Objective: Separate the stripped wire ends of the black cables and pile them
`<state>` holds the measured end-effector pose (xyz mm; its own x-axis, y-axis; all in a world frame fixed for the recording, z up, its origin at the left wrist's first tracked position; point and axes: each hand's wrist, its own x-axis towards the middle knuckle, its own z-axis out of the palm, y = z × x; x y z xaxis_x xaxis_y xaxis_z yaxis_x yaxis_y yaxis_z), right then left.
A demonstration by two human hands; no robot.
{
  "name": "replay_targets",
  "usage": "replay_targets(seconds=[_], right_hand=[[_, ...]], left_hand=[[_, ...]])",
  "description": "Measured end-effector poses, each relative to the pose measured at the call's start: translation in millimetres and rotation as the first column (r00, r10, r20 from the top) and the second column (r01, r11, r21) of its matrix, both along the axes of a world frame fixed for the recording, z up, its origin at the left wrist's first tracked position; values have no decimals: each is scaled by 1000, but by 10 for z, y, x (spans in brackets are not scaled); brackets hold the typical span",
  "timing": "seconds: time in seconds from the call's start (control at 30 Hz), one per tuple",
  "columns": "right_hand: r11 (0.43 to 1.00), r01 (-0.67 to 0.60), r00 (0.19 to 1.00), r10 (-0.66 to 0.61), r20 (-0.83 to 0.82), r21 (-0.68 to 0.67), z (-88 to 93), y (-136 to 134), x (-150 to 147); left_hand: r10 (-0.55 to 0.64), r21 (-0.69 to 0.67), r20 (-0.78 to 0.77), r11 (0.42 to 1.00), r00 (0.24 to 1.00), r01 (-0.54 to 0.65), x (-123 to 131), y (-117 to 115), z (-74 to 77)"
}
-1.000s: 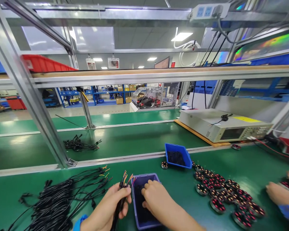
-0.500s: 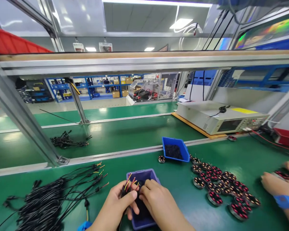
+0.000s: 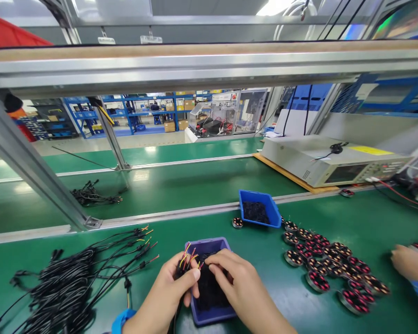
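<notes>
My left hand (image 3: 170, 285), with a blue band at its wrist, is closed round a bunch of black cables (image 3: 184, 266) whose bare red and yellow wire ends point up. My right hand (image 3: 242, 280) is closed in a pinch beside those wire ends; whatever sits between its fingertips is too small to make out. Both hands are over a purple bin (image 3: 214, 320) that holds small black pieces (image 3: 209, 294). To the left lies a heap of black cables (image 3: 64, 285) with connectors and coloured wire ends.
A blue bin (image 3: 276, 214) of black pieces stands behind my right hand. Many round motor parts (image 3: 316, 280) with copper or red windings spread to the right. A co-worker's hand (image 3: 404, 262) is at the far right. A grey instrument (image 3: 310, 155) and metal frame posts (image 3: 48, 162) stand behind.
My right hand has risen slightly out of the purple bin, showing more black pieces inside. My left hand keeps its cables. The view has tilted down slightly.
</notes>
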<state>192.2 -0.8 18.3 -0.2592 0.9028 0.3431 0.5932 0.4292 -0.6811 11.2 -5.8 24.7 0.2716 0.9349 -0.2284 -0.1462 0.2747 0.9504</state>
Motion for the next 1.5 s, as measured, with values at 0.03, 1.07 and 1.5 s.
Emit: replay_targets(seconds=[0.03,1.07,1.5], right_hand=[[1000,-1,1000,1,-8,-3,7,4,-1],[953,-58,996,36,78,297,47,-7,-23],[897,-82,994,40,104,434,108,-68,-21]], left_hand=[[4,4,-6,1000,1000,-4,1,2,-1],[58,72,-30,996,998,-56,6,1,-148],[51,74,-76,996,996,-46,-1,-24,-104]])
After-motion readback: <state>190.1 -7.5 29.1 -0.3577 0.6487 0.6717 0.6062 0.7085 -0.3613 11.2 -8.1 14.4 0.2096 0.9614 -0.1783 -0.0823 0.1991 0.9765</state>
